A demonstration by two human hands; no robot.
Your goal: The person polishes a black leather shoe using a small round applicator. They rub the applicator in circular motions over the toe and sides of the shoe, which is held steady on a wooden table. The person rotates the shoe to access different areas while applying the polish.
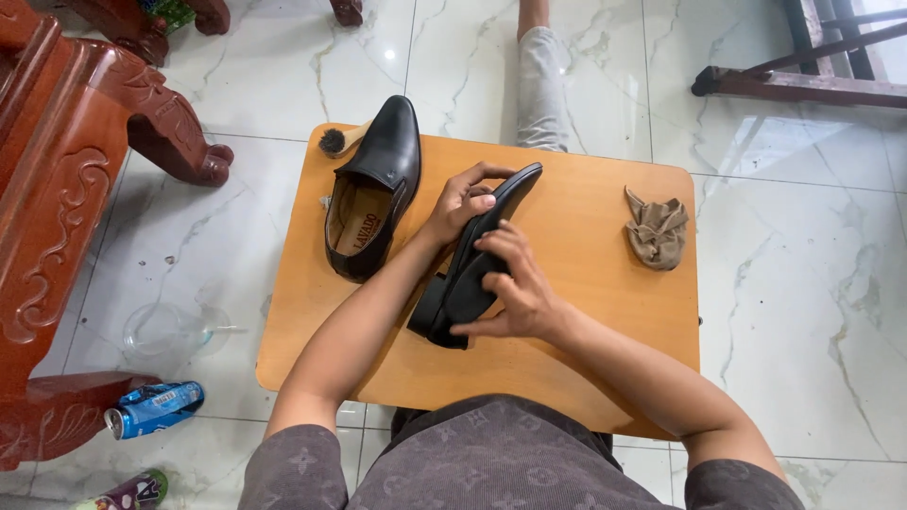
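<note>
Both hands held one black shoe (470, 264) above the middle of a low wooden table (586, 312), its toe pointing away from the person and up to the right, its heel nearest the body. The left hand (460, 200) gripped the front part of the shoe, fingers curled over the upper near the toe, thumb on the near side. The right hand (513, 288) was closed around the rear half, fingers spread across the side of the upper and reaching toward the heel, so the shoe was pinned between the two palms and tilted onto its side. Whether the heel touched the tabletop could not be told. A second shoe (372, 189) of the same kind lay on the left part of the table, opening up, tan lining showing, toe pointing away. Just beyond its toe, at the table's far left corner, lay a brush (340, 140) with dark bristles and a pale handle. A crumpled brown cloth (656, 229) sat on the right side, well apart from the hands. On the marble floor to the left lay a blue can (154, 408) on its side, beside carved red-brown wooden furniture (57, 189).
</note>
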